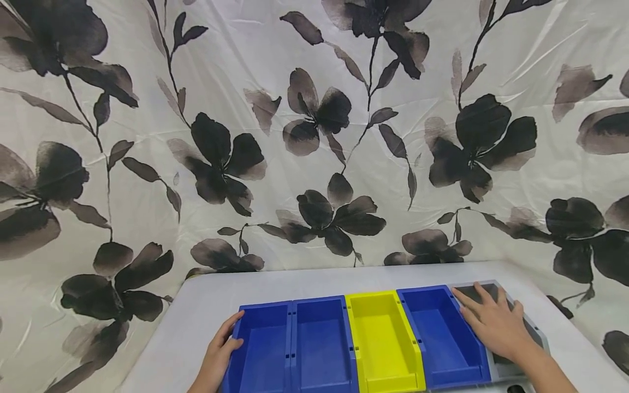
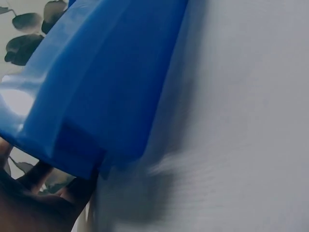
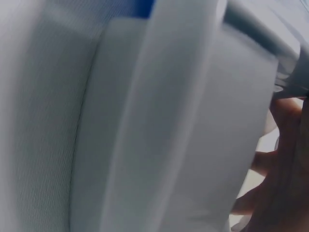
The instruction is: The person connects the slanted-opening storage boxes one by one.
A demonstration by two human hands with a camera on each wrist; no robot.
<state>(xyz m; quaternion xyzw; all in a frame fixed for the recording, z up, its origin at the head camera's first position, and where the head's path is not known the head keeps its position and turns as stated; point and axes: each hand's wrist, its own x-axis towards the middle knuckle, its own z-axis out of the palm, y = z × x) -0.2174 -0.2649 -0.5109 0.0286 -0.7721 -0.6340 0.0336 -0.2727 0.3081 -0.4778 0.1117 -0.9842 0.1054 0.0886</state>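
Note:
Several storage bins stand side by side in a row. My left hand (image 1: 218,355) holds the leftmost blue bin (image 1: 265,346) at its left rim; in the left wrist view, the fingers of that hand (image 2: 43,198) meet the rim of the blue bin (image 2: 116,82), with some fingertips hidden. To the right come another blue bin (image 1: 321,344), a yellow bin (image 1: 385,341) and a further blue bin (image 1: 442,333). Across the grey bin (image 1: 535,330) at the right end lies my right hand (image 1: 498,325), its fingers spread. Its grey wall (image 3: 159,125) fills much of the right wrist view.
The bins stand on a white table (image 1: 211,295). Behind it hangs a pale cloth (image 1: 393,218) with dark flowers. A small dark round thing (image 1: 516,388) shows at the bottom edge, near the grey bin.

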